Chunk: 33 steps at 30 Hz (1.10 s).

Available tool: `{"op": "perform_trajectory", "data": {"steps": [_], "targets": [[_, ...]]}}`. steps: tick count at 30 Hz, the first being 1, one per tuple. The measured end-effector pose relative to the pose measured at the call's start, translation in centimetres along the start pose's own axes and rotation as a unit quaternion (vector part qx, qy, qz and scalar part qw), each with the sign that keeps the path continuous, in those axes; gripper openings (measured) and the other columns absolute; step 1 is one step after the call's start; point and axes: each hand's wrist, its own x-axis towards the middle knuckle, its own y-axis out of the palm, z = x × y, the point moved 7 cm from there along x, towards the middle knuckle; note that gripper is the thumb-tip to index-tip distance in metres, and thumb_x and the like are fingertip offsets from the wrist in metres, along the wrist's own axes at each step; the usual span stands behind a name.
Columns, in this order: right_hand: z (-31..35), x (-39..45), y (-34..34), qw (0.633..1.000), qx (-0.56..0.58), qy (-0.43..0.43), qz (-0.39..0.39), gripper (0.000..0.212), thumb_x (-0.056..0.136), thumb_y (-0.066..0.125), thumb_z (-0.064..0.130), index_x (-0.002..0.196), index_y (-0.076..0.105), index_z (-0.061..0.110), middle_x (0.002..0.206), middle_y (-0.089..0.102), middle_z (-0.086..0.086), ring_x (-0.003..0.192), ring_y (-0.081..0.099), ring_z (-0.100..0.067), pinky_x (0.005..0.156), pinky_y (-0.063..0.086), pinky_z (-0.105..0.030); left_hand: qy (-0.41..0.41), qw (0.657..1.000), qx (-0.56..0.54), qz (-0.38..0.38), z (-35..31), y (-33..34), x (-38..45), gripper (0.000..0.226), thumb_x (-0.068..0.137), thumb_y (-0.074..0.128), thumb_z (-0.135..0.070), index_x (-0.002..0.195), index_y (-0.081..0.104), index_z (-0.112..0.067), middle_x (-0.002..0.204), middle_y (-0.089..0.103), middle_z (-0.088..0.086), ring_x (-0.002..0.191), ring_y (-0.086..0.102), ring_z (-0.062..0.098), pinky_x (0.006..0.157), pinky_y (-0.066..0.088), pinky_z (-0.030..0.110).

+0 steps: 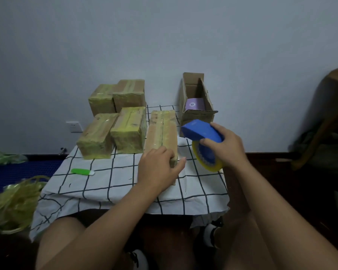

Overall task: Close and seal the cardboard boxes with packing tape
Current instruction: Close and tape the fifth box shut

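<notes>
A long closed cardboard box (162,131) with yellowish tape along its top lies in the middle of the checked cloth. My left hand (158,168) grips its near end, thumb on the right side. My right hand (225,144) holds a blue tape dispenser (200,130) with a yellow tape roll (207,159), just right of the box's near end. Behind it stands an open cardboard box (196,102), flaps up, a purple item (194,104) inside.
Several taped boxes (123,117) are stacked at the back left of the table (109,184). A green cutter (82,171) lies on the cloth at the left. Crumpled yellow tape waste (12,205) sits off the table's left edge. A dark chair stands at right.
</notes>
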Motion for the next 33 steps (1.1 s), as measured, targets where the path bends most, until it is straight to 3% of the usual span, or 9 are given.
{"op": "perform_trajectory", "data": {"steps": [5,7,13,18,22,26,33], "targets": [[-2.5,-1.7,3.8,0.996,0.027,0.047,-0.068,0.072,0.08,0.074,0.044,0.146,0.046,0.032,0.117,0.055,0.0,0.103,0.051,-0.013,0.086,0.041,-0.028,-0.01,0.995,0.066,-0.07,-1.2,0.4,0.1,0.021,0.078,0.051,-0.036,0.068,0.057,-0.018,0.068,0.052,-0.004,0.063,0.052,0.022,0.064,0.027,0.03],[-3.2,-2.6,4.6,0.994,0.033,0.054,-0.085,0.073,0.081,0.074,0.041,0.147,0.044,0.032,0.112,0.052,0.002,0.101,0.051,-0.012,0.084,0.039,-0.025,0.002,0.992,0.086,-0.089,-1.5,0.8,0.0,0.018,0.075,0.048,-0.033,0.069,0.056,-0.018,0.068,0.051,-0.003,0.062,0.05,0.022,0.063,0.026,0.031],[-4.4,-3.9,5.3,0.991,0.048,0.033,-0.122,0.074,0.084,0.076,0.036,0.149,0.041,0.03,0.109,0.048,0.001,0.096,0.05,-0.011,0.082,0.039,-0.023,0.019,0.99,0.098,-0.1,-1.3,1.4,-0.4,0.015,0.068,0.066,-0.027,0.075,0.056,-0.018,0.073,0.052,-0.003,0.066,0.049,0.02,0.067,0.027,0.032],[-4.6,-3.4,5.2,0.993,0.03,0.038,-0.111,0.073,0.086,0.072,0.04,0.15,0.04,0.03,0.108,0.049,-0.001,0.095,0.051,-0.015,0.081,0.04,-0.026,0.0,0.998,0.017,-0.055,-1.0,0.6,-0.4,0.023,0.08,0.048,-0.04,0.073,0.055,-0.019,0.074,0.049,-0.007,0.07,0.046,0.018,0.069,0.029,0.032],[-4.6,-3.4,5.2,0.994,0.023,0.034,-0.106,0.073,0.087,0.071,0.042,0.151,0.039,0.029,0.107,0.048,-0.002,0.094,0.05,-0.015,0.078,0.039,-0.025,-0.023,0.993,-0.073,0.084,1.0,0.4,0.7,0.03,0.099,0.041,-0.034,0.084,0.064,-0.021,0.084,0.048,-0.008,0.086,0.05,0.019,0.076,0.038,0.035],[-4.7,-3.5,5.1,0.994,0.021,0.031,-0.106,0.073,0.087,0.071,0.041,0.151,0.039,0.029,0.107,0.048,-0.003,0.094,0.051,-0.018,0.079,0.042,-0.028,-0.018,0.978,-0.106,0.177,1.9,0.6,2.1,0.027,0.099,0.05,-0.036,0.09,0.07,-0.021,0.09,0.052,-0.006,0.091,0.054,0.019,0.078,0.045,0.037],[-4.7,-3.5,5.1,0.994,0.022,0.032,-0.104,0.072,0.086,0.07,0.041,0.15,0.04,0.029,0.107,0.049,-0.002,0.095,0.052,-0.018,0.079,0.042,-0.029,0.018,0.985,-0.119,0.127,2.0,0.5,2.0,0.018,0.093,0.063,-0.037,0.098,0.074,-0.024,0.086,0.05,-0.014,0.09,0.054,0.015,0.08,0.045,0.038]]}}
